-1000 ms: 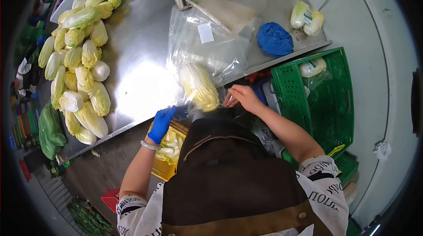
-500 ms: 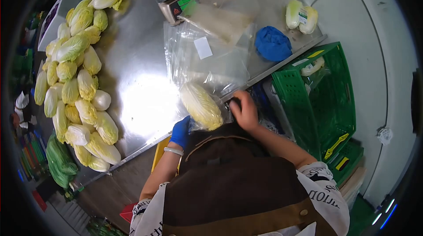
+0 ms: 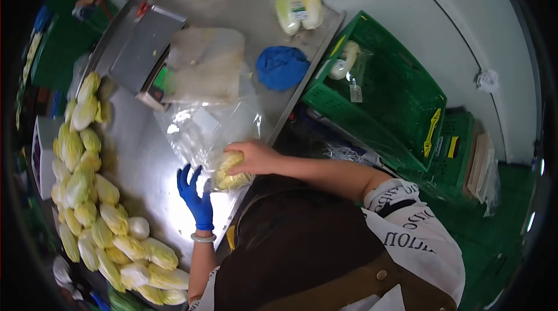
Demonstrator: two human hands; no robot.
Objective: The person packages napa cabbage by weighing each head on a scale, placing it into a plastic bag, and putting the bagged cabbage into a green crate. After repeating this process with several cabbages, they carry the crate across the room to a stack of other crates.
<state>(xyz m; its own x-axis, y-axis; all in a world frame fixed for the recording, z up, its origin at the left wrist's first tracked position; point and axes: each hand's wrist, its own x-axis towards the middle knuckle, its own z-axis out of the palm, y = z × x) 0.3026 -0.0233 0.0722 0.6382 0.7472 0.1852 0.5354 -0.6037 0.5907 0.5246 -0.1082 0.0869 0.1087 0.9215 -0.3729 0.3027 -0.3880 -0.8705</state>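
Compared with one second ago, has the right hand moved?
Yes. The right hand left the table edge and now holds the bagged cabbage, nearer the left hand.

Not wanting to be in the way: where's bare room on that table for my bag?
Bare steel between cabbage pile and plastic bags, and between blue cloth and packed cabbages. Crowded where the right hand grips the bagged cabbage.

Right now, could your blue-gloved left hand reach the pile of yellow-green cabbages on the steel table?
Probably yes: the left hand is open and empty, with only bare steel table between it and the cabbage pile.
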